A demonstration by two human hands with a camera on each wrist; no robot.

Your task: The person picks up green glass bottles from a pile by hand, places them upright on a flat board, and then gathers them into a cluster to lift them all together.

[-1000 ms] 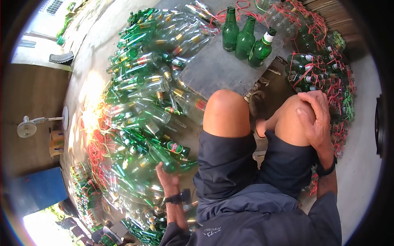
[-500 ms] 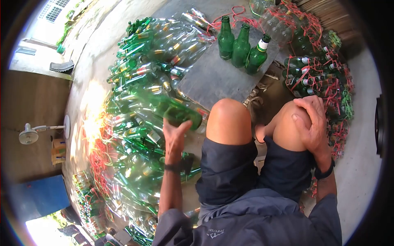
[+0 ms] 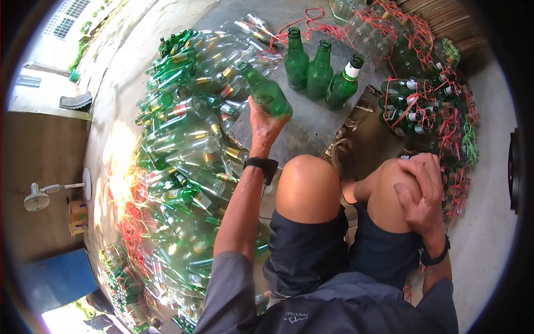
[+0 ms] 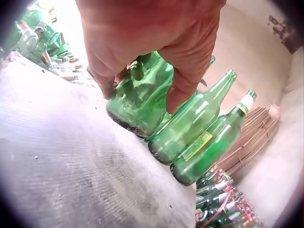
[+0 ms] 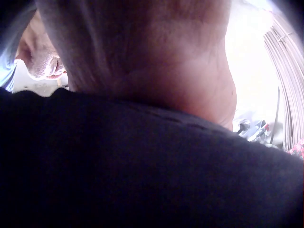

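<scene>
In the head view my left hand (image 3: pixel 266 125) grips a green glass bottle (image 3: pixel 262 90) low on its body, its neck leaning away to the upper left. The bottle is over the left part of a grey board (image 3: pixel 295 136). On that board stand three green bottles, upright in a row: a left one (image 3: pixel 296 62), a middle one (image 3: pixel 319 73) and a right one with a white neck label (image 3: pixel 342 88). The left wrist view shows thumb and fingers around the held bottle (image 4: pixel 142 97), its base close over the board. My right hand (image 3: pixel 420 192) rests on the right knee.
A large heap of green and clear bottles (image 3: pixel 183 150) lies on the floor to the left. Bundles of bottles tied with red string (image 3: pixel 409 103) line the right side. Loose red string (image 3: pixel 130 222) lies left of the heap. A fan (image 3: pixel 38 197) stands far left.
My left hand has carried the green bottle from the heap up and right to the board. The three standing bottles and the right hand on the knee have stayed put.
</scene>
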